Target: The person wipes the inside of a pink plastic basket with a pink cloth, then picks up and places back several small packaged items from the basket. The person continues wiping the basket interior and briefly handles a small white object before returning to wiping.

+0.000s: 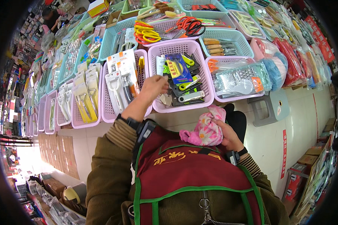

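My left hand (155,87) is above the left rim of a lilac plastic basket (180,46), its fingers bent inward; whether they grip anything cannot be made out. Inside that basket lie green-handled and white-handled tools on black cards, among them a light green-handled one (189,86). A blue-and-yellow blister pack (179,68) rests on top of them, just right of my fingertips. Low in front of my apron, my right hand (229,134) holds a bunched pink floral cloth (207,128).
Left of it, a lilac basket (104,104) holds carded peelers (114,85). Right, another (228,99) holds bagged graters (236,77). Scissors (147,33) and wooden-handled tools (213,46) lie behind. A grey plastic stool (270,108) stands on the floor. Someone (51,19) is at far left.
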### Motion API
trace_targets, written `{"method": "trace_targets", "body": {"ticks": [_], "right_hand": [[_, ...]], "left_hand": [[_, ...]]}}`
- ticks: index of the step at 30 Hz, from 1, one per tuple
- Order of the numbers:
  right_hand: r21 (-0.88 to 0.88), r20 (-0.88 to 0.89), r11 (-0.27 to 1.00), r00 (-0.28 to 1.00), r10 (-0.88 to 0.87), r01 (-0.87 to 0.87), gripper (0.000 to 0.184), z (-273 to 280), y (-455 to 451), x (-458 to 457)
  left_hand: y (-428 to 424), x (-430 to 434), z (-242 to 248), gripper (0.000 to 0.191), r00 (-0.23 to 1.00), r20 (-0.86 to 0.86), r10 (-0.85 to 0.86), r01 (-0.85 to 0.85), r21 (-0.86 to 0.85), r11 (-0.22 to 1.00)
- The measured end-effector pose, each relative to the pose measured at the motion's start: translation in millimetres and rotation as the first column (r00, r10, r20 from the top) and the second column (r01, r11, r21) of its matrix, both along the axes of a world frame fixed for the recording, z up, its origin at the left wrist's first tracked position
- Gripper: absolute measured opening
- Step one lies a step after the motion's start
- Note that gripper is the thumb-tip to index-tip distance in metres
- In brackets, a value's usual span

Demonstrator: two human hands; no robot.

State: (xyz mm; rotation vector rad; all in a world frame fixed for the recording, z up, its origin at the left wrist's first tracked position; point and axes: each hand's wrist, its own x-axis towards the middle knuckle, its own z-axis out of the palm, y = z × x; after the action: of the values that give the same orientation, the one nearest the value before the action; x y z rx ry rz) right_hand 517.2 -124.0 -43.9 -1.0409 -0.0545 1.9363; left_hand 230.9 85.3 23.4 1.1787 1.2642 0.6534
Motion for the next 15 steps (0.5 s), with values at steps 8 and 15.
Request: {"method": "trace_targets", "body": {"ticks": [8, 15], "right_hand": [[-0.010, -0.002, 1.000, 1.000, -0.020, 0.020, 0.034, -6.8, -5.6, 10.6], [-0.090, 0.011, 0.995, 0.999, -0.041, 0.042, 0.033, -15.5, -2.2, 22.8]], "left_hand": [[70.5, 74.1, -14.8, 0.081, 0.496, -0.868, -0.035, 0.220, 0.087, 0.972], [99.0, 91.8, -44.7, 0.066, 0.564, -0.812, 0.151, 0.012, 0.190, 0.982]]}}
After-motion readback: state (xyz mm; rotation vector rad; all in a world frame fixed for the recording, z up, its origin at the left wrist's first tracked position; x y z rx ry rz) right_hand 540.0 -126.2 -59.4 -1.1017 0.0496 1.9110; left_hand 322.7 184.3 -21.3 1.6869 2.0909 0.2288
